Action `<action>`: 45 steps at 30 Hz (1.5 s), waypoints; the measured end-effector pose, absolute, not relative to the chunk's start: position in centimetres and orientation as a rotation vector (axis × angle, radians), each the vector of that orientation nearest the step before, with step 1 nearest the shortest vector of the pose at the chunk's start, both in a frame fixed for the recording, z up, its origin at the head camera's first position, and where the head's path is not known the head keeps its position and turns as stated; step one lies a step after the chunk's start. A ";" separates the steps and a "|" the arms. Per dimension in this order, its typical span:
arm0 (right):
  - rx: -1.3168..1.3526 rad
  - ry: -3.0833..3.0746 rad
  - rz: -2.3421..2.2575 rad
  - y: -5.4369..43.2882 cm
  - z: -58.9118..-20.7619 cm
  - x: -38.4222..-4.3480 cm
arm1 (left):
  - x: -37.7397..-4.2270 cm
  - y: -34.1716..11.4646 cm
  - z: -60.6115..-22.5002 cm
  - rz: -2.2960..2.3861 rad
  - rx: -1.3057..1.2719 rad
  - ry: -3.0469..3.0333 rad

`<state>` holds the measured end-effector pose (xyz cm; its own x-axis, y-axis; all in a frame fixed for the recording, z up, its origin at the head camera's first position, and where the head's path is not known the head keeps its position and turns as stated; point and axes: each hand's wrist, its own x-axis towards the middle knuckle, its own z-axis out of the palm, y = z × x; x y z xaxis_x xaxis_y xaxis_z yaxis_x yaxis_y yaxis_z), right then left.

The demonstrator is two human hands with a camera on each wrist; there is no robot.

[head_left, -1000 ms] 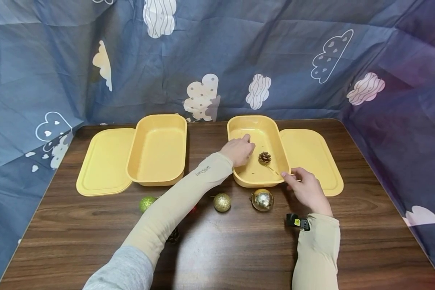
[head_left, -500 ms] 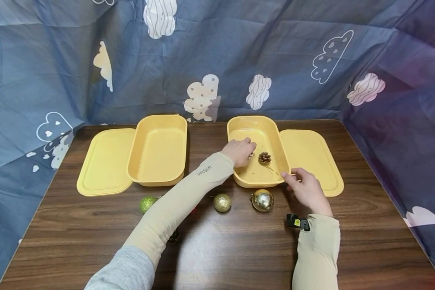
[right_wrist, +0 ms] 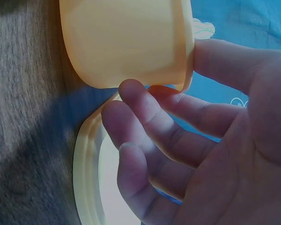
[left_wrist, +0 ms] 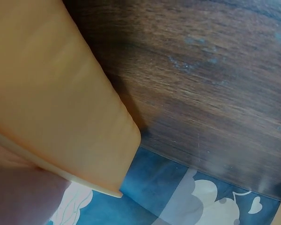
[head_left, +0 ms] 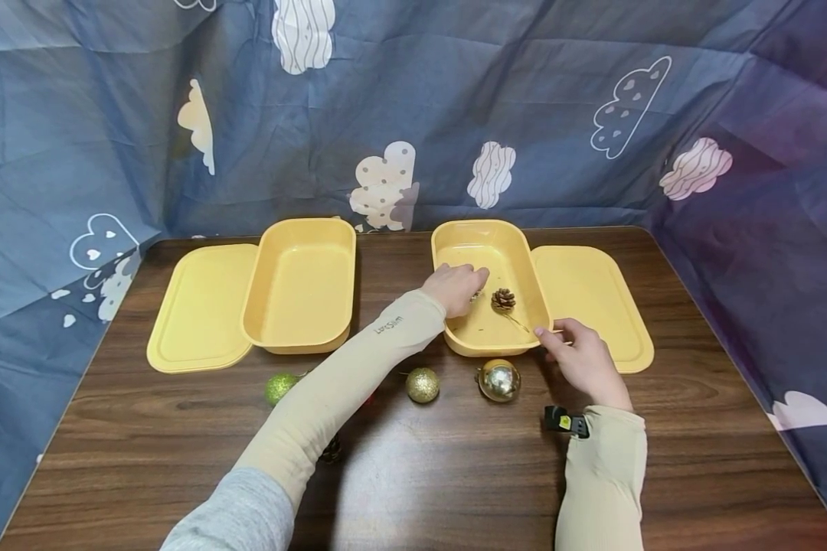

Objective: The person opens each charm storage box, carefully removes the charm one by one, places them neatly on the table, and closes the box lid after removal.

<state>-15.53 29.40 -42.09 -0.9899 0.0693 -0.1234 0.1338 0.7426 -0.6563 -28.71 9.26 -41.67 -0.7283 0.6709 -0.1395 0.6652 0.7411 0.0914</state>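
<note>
My left hand (head_left: 451,289) reaches over the near-left rim into the right yellow box (head_left: 539,295), fingers curled down. A bit of a small speckled brown-and-white thing, like a pine cone (head_left: 476,296), shows under its fingers; the rest is hidden. Beside it on the box floor lies a brown pine cone (head_left: 503,300) with a gold string. At the near-right corner, my right hand (head_left: 579,357) grips the rim, thumb on top and fingers against the outside. In the left wrist view, the box's outer wall (left_wrist: 61,93) hides most of the hand (left_wrist: 23,192).
Another yellow box (head_left: 303,298) stands left, with flat lids (head_left: 200,306) (head_left: 593,306) outside both boxes. Near the front lie a green glitter ball (head_left: 279,389), a gold glitter ball (head_left: 423,385) and a shiny gold ball (head_left: 499,380). A dark pine cone (head_left: 331,450) is partly behind my left sleeve.
My left hand has drawn slightly toward me inside the right box, and the speckled thing at its fingers has come into sight. My right hand stays on the rim.
</note>
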 end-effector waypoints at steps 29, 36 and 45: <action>0.161 2.830 -1.068 29.4 -41.8 -15.6 | -29.8 8.8 -40.2 0.579 0.953 2.718; 0.161 2.832 -1.068 29.4 -41.9 -15.6 | -29.5 8.3 -39.2 0.764 0.893 2.683; 0.162 2.829 -1.068 29.5 -42.1 -15.7 | -29.1 6.8 -37.8 1.166 0.729 2.473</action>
